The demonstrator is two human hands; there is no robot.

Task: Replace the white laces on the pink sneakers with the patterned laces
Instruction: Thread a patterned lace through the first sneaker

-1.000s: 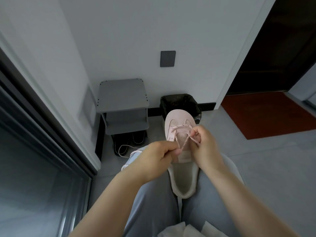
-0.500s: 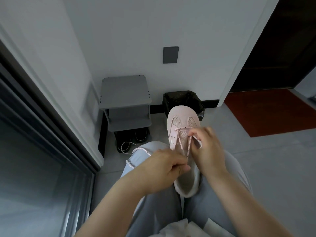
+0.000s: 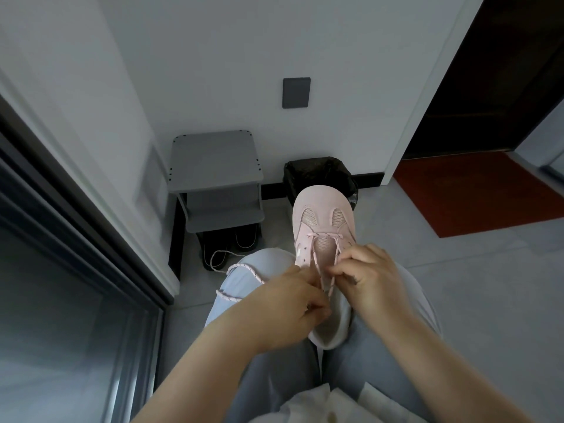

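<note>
Pale pink suede sneaker (image 3: 323, 219) lies on the lap (image 3: 274, 387), toe at 12 o'clock. Left hand (image 3: 285, 308) and right hand (image 3: 367, 280) each hold a strand of the pink speckled cord lace (image 3: 243, 267) in a pinching grip (slack trails toward 9 o'clock).

Pale-blue trousered lap (image 3: 287, 380) bearing pink suede sneaker (image 3: 323, 209); pink speckled cord lace (image 3: 244, 267) draped over knee left of sneaker.

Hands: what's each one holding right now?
Left hand: closed, pinching the lace.
Right hand: closed, pinching the lace over the sneaker.
</note>
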